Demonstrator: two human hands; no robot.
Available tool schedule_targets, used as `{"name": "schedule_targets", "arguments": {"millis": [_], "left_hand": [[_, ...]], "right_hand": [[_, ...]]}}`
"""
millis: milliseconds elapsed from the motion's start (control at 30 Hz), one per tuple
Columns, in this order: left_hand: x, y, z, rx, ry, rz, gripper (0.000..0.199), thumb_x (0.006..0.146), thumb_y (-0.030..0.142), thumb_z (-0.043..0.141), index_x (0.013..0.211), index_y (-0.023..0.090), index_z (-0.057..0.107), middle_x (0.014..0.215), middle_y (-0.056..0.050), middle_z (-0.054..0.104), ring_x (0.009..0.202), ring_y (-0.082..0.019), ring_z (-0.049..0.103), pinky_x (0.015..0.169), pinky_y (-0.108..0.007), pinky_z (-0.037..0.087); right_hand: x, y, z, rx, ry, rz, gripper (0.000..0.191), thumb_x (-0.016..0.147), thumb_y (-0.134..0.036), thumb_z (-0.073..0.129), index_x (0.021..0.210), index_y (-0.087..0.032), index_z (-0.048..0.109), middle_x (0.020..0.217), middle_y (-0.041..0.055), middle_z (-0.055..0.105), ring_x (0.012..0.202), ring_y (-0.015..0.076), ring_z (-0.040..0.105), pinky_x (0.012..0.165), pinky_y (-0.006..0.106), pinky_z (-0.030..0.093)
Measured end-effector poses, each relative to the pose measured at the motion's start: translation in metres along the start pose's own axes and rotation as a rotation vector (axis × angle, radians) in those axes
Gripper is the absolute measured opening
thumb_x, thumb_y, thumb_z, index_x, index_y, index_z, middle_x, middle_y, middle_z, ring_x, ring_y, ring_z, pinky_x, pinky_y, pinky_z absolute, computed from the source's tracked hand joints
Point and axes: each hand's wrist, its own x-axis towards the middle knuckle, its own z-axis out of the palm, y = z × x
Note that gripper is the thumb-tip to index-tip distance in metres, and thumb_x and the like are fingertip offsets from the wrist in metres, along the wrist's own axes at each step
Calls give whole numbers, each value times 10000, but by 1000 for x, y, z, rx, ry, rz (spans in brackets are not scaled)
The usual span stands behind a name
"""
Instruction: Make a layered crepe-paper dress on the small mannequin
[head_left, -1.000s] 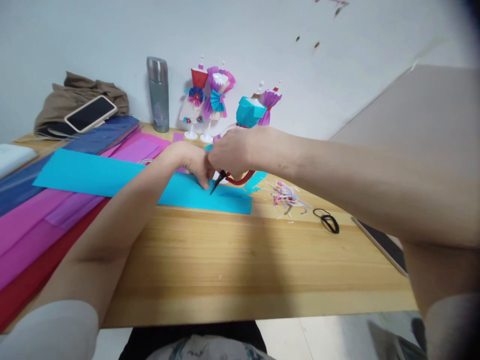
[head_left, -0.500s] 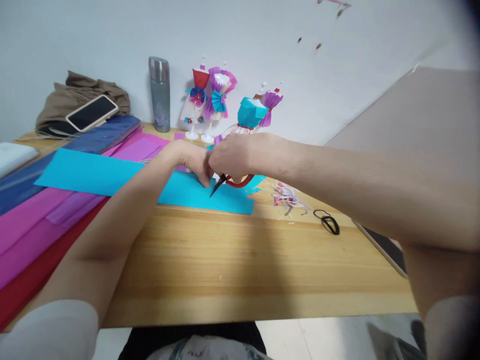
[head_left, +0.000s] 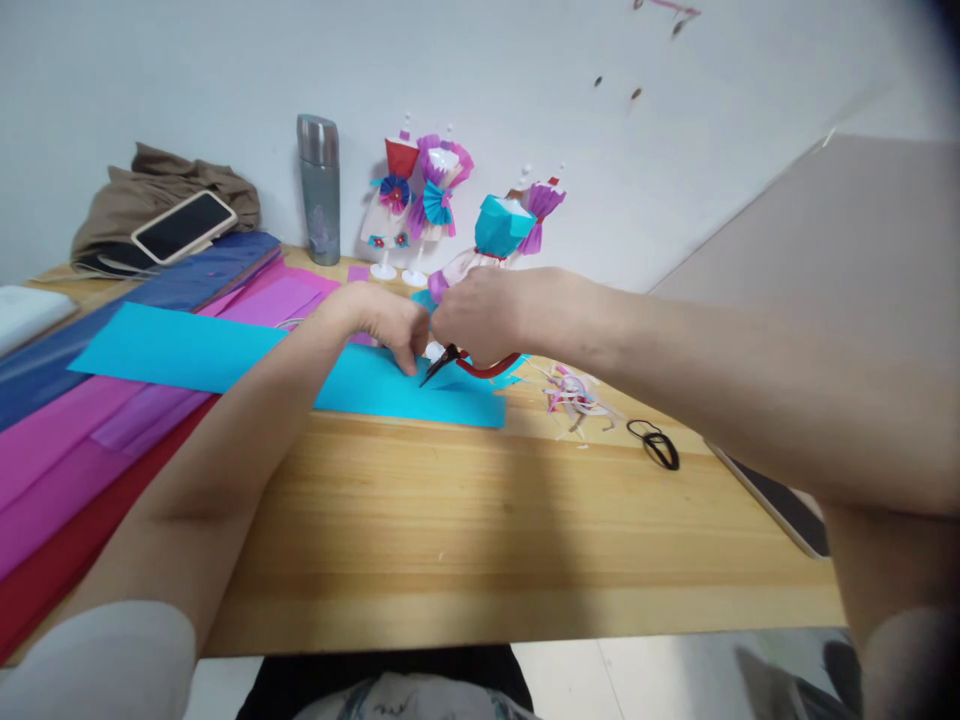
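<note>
A long strip of bright blue paper point(head_left: 180, 350) lies slantwise over the coloured sheets and the table. My left hand point(head_left: 394, 322) is closed on the strip's far edge, thumb pressed down. Just to its right, my right hand point(head_left: 480, 315) grips a pair of scissors point(head_left: 491, 368) by the red handles. The dark blades point down and left over the blue paper near my left thumb; whether they are parted I cannot tell. Behind my right hand stands a mannequin with a blue paper top point(head_left: 501, 228), its lower part partly hidden.
Small dressed mannequins point(head_left: 396, 190) and a grey flask point(head_left: 320, 190) line the wall. Pink sheets point(head_left: 45, 470), a red sheet point(head_left: 97, 530), a phone point(head_left: 184, 226) and brown cloth point(head_left: 150, 185) lie left. Scraps point(head_left: 574, 395), a black hair tie point(head_left: 660, 447) and a dark device point(head_left: 772, 500) are right.
My right hand and the scissors have shifted slightly right, away from my left hand. The left hand has barely moved, and the blue strip has shifted very slightly.
</note>
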Motion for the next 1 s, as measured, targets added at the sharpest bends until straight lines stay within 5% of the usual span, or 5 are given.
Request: {"name": "schedule_targets", "arguments": {"millis": [133,300,567,700,1000], "left_hand": [[3,-3,-3,-12,-183,-30,352,683,236,792,478,176,512,478,45,422,561,-124,366,614,-290,276],[5,4,-2,4,-184,-30,371,712,403,768,529,186,529,536,29,446,584,-143,401,630,-303,266],[27,20,16,134,-79,-137,414,803,414,693,543,190,462,532,26,447,550,-126,393,581,-304,263],[35,12,23,138,-24,3,221,735,235,652,598,188,485,606,30,506,594,-124,428,570,-277,289],[25,6,11,-94,-82,122,224,766,342,611,629,179,541,615,26,464,613,-134,443,586,-275,316]], "right_hand": [[-27,20,10,127,81,18,187,760,-249,799,623,-181,691,610,35,670,681,219,694,639,329,445],[-61,45,53,254,11,169,198,808,-301,743,999,-288,793,845,46,757,725,223,678,598,320,363],[-66,32,129,600,51,64,258,857,-212,569,1028,-232,760,929,84,764,783,233,673,629,308,399],[-60,25,140,683,68,8,238,851,-234,601,1028,-228,758,935,78,772,789,232,673,645,305,404],[-49,11,145,779,156,-21,174,871,-356,683,924,-195,721,825,55,718,700,188,595,625,289,367]]}}
